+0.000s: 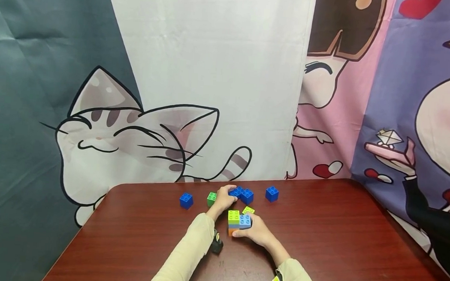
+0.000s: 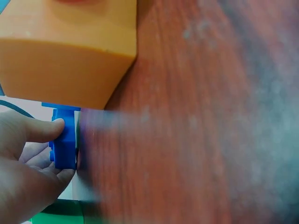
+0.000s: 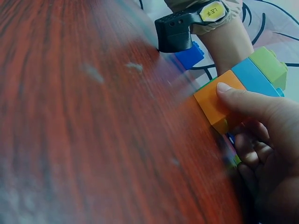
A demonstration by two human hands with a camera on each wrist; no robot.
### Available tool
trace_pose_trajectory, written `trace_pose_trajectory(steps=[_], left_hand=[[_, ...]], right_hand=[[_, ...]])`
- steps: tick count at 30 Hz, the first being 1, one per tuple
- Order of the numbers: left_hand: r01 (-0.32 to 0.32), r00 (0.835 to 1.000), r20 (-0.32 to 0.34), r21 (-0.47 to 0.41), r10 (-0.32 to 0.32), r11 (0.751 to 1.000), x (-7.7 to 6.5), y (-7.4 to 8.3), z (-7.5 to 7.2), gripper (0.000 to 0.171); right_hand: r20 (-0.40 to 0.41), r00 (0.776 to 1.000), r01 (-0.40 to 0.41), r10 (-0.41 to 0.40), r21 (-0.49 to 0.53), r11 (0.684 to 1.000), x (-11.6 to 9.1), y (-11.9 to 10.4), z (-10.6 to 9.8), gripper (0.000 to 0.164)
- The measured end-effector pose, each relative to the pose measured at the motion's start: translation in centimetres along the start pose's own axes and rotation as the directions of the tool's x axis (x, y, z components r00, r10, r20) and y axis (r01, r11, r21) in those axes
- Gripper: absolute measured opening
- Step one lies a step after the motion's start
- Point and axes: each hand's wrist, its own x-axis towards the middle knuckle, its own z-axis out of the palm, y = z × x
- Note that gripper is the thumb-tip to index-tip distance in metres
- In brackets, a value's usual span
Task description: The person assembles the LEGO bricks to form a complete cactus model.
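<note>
At the back of the table, my left hand (image 1: 225, 198) pinches a dark blue toy brick (image 2: 65, 140) between thumb and fingers, beside another blue brick (image 1: 247, 196). Nearer to me, my right hand (image 1: 258, 232) grips a stack of toy bricks (image 1: 234, 219) from its right side. The stack has an orange brick (image 3: 217, 100) at the bottom, a blue layer (image 3: 254, 77) above it, and lime and light blue bricks on top. My right thumb lies on the orange brick's side. Just behind the stack a lime brick (image 1: 248, 210) shows in part.
A green brick (image 1: 211, 199) stands left of my left hand, with a blue brick (image 1: 186, 200) farther left. Another blue brick (image 1: 272, 193) sits at the back right. Behind the table (image 1: 338, 242) hangs a cartoon-printed cloth (image 1: 222, 63).
</note>
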Motion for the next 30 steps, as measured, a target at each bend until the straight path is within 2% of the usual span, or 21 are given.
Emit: trace_pose_trajectory(steps=[5,9,10,15,17,23,30], left_hand=[[0.011,0.999,-0.042,0.002,-0.011,1.0,0.3,-0.1,0.0,0.042],[0.007,0.999,-0.035,-0.022,-0.008,1.0,0.6,-0.2,-0.1,0.043],[-0.022,0.999,-0.038,-0.021,0.021,1.0,0.6,-0.3,-0.2,0.043],[-0.036,0.999,-0.029,-0.006,0.036,0.999,0.7,0.1,-0.6,0.043],[-0.013,1.0,-0.026,-0.008,0.012,1.0,0.6,0.7,-1.0,0.043],[-0.035,0.999,-0.024,0.016,0.035,0.999,0.2,1.9,-2.1,0.042],[-0.034,0.999,-0.013,-0.038,0.033,0.999,-0.4,1.9,-3.4,0.045]], right_hand=[[0.007,1.0,-0.019,0.019,0.004,1.0,0.2,0.2,0.1,0.052],[0.006,1.0,-0.021,0.021,0.002,1.0,0.1,0.2,0.0,0.053],[0.005,1.0,-0.022,0.022,-0.001,1.0,0.1,0.2,0.0,0.053],[0.003,1.0,-0.014,0.014,-0.024,1.0,0.0,-0.1,-0.2,0.052],[0.005,1.0,-0.002,0.002,-0.029,1.0,0.0,-0.3,-0.2,0.052],[-0.008,1.0,-0.008,0.008,-0.035,0.999,-0.1,-0.4,-0.2,0.054],[-0.006,0.999,-0.042,0.042,-0.035,0.999,0.1,0.0,0.0,0.056]])
